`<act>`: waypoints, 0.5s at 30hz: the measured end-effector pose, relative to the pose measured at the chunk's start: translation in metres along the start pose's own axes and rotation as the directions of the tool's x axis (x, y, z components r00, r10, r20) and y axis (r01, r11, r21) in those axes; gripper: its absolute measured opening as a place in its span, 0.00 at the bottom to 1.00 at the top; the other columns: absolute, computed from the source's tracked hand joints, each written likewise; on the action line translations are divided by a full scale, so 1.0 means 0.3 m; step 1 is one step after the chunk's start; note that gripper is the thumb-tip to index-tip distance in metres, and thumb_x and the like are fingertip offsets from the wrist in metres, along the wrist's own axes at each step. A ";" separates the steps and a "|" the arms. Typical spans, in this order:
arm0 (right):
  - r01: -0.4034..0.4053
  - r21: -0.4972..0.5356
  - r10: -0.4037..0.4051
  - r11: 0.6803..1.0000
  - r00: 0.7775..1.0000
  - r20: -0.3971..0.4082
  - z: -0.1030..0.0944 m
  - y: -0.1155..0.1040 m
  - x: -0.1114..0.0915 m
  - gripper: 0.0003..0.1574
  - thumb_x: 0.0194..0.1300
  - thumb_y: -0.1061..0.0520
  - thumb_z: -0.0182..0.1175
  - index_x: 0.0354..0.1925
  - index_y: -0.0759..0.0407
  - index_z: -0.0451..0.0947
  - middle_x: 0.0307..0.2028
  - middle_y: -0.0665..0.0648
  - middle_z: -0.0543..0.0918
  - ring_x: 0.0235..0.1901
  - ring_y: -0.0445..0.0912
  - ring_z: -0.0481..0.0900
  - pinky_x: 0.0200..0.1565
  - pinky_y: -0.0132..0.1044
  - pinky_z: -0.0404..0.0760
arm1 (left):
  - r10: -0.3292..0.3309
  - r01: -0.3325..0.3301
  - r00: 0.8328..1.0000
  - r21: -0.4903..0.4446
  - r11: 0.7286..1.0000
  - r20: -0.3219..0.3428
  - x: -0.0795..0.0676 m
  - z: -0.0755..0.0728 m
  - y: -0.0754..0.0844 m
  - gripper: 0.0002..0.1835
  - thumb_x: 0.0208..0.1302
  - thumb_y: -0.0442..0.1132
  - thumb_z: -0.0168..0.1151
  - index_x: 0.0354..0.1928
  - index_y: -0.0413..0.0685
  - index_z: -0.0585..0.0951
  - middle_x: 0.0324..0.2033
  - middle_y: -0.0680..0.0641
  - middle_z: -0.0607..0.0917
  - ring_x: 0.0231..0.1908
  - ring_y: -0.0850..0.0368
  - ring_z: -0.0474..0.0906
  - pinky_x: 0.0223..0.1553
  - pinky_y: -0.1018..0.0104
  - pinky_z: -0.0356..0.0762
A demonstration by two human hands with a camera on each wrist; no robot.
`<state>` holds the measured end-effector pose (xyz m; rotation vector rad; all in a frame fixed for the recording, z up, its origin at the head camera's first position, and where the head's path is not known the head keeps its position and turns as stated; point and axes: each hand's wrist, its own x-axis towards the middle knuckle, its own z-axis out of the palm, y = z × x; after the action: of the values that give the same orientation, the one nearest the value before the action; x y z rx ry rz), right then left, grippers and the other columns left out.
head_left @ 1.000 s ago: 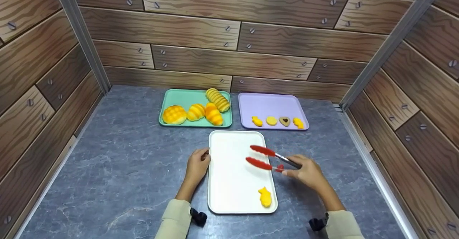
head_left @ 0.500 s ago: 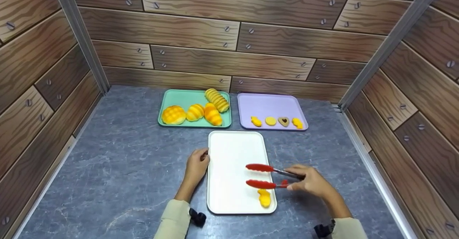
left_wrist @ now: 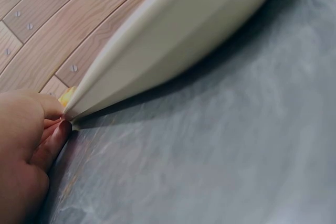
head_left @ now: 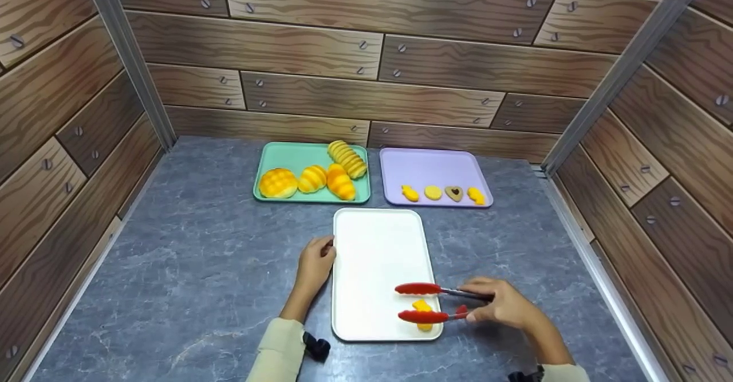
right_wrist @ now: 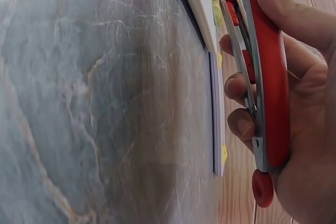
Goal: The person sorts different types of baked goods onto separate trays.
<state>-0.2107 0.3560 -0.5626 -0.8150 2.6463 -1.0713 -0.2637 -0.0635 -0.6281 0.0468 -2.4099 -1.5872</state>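
My right hand (head_left: pixel 504 306) grips a pair of tongs (right_wrist: pixel 273 87) with red tips, thumb on one arm and fingers around the other. The tongs' tips are spread apart over the front right part of the white tray (head_left: pixel 375 256). Between and under them lies a yellow fish-shaped cookie (head_left: pixel 422 305), partly covered by the nearer tip. At the tray's left edge, my left hand (head_left: pixel 315 264) pinches the rim between thumb and fingers, as the left wrist view shows at the tray wall (left_wrist: pixel 173 35).
Behind the white tray, a green tray (head_left: pixel 292 154) bears several breads, such as a round bun (head_left: pixel 278 182). Beside it, a purple tray (head_left: pixel 432 167) has a row of small cookies, including a heart-shaped one (head_left: pixel 454 193). Wood-patterned walls (head_left: pixel 320 98) enclose the grey table (head_left: pixel 200 256).
My right hand has moved the spread tongs toward me, from the tray's middle to over the fish-shaped cookie. My left hand stays at the tray's left rim.
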 end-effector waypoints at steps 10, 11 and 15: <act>-0.113 -0.047 0.115 0.992 0.993 0.037 0.004 -0.013 -0.035 0.38 0.48 0.44 0.79 0.57 0.54 0.85 0.55 0.55 0.85 0.56 0.47 0.78 0.58 0.33 0.74 | -0.007 0.007 1.000 -0.007 1.000 0.004 0.000 0.001 -0.009 0.17 0.68 0.32 0.59 0.56 0.35 0.83 0.44 0.44 0.85 0.42 0.55 0.78 0.47 0.58 0.78; -0.119 -0.054 0.121 0.991 0.992 0.036 0.004 -0.016 -0.038 0.38 0.48 0.44 0.79 0.57 0.53 0.84 0.55 0.55 0.84 0.56 0.50 0.78 0.58 0.36 0.75 | -0.008 0.008 1.000 -0.006 1.000 0.005 0.000 0.000 -0.009 0.17 0.68 0.32 0.59 0.57 0.36 0.83 0.44 0.44 0.85 0.42 0.55 0.78 0.47 0.58 0.78; -0.145 -0.104 0.148 0.984 0.989 0.015 0.008 -0.035 -0.050 0.39 0.46 0.43 0.79 0.58 0.49 0.84 0.57 0.58 0.83 0.58 0.57 0.78 0.58 0.46 0.76 | 0.004 -0.004 1.000 -0.003 1.000 -0.003 0.003 -0.003 -0.006 0.17 0.67 0.32 0.59 0.56 0.36 0.83 0.43 0.43 0.85 0.41 0.55 0.78 0.47 0.58 0.78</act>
<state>-0.1927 0.3565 -0.5578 -0.6340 2.7124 -0.8910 -0.2644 -0.0652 -0.6292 0.0433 -2.4038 -1.5886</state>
